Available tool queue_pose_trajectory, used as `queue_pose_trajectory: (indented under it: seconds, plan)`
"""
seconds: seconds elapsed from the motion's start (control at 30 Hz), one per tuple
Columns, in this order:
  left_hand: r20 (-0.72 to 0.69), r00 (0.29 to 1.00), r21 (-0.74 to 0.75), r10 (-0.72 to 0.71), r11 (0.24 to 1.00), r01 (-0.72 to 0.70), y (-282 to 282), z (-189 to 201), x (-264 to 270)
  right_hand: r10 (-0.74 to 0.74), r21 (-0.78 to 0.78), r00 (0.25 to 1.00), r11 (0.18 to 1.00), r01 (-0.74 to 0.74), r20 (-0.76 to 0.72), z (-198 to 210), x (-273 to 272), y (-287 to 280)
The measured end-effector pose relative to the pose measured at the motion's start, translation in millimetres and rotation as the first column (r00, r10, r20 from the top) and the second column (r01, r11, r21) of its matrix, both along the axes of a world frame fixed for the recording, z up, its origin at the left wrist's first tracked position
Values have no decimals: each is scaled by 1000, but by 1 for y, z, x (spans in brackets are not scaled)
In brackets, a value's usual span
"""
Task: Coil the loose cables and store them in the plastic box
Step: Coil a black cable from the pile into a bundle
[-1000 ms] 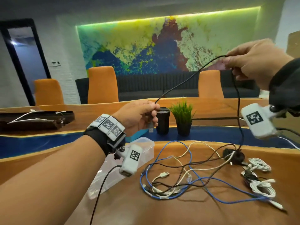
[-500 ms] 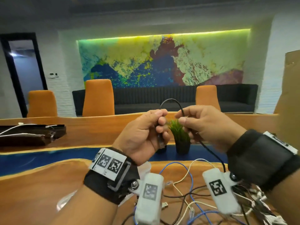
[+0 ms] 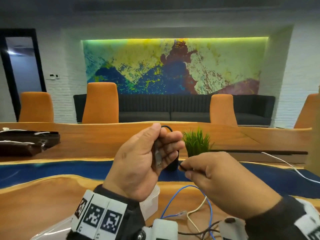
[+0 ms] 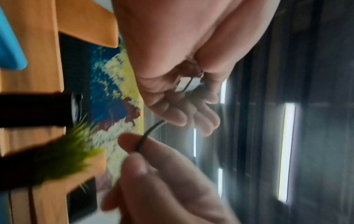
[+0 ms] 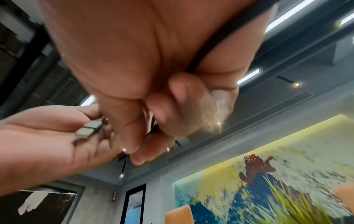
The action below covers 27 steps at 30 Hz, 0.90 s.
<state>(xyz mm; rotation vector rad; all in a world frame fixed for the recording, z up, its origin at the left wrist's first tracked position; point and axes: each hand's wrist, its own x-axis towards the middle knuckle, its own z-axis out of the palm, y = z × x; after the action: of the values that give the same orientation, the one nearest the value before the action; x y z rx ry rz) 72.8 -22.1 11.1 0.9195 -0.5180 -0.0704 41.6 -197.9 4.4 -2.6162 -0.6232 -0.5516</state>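
Currently the plug (image 3: pixel 158 158) end of the black cable (image 3: pixel 166 127) is pinned in the left hand (image 3: pixel 138 163), thumb over fingers, above the table (image 3: pixel 43 196). Rightward, the run is pinched by the right hand (image 3: pixel 223 184). Light, limp, springy; best gripped near the plug, loops laid in the left palm.

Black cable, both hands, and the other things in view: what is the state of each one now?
Black cable: lifted, one small loop over the left fingers.
USB plug: lies in the left palm.
Left hand: holds the cable near the plug.
Right hand: pinches the cable.
Blue cable: loose on the table.
White cable: loose, uncoiled.
Plastic box: on the table, mostly hidden; contents cannot be told.
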Motion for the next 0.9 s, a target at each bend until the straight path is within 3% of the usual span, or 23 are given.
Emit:
queue_pose_trajectory:
  seconds: [0.1,0.2,0.3,0.43,0.53,0.63,0.7,0.77,0.83,0.9]
  plan:
    - [185,982,230,22,971,-66,2,-2,4,54,-101,999,993,-54,-6,8,-12,5]
    - [406,913,480,48,839,-257,6,-6,2,140,-66,986,989,-135,88,17,-20,0]
    - [555,831,572,20,716,-400,8,-8,1,156,62,959,983,-175,236,25,-24,-11]
    - [596,802,590,-40,699,-404,5,-6,-2,121,148,923,972,-185,364,25,-19,-17]
    - [549,831,606,-88,727,-324,2,-8,-4,8,258,894,956,-138,449,26,-15,-24]
    - [498,854,663,-153,701,-261,-3,-9,-9,-101,374,870,922,-100,482,26,-11,-30]
    - [357,915,587,-191,808,-61,-7,-8,-15,-183,471,863,879,-71,471,24,-6,-33]
    - [155,945,321,-288,919,227,-10,-4,-20,-201,547,897,835,-52,393,19,-1,-36]
    - [120,939,105,-323,944,312,-12,-1,-23,-115,568,975,823,-15,192,12,3,-31]
    - [138,958,31,-251,968,249,-13,0,-20,-9,452,1000,892,1,16,4,6,-22]
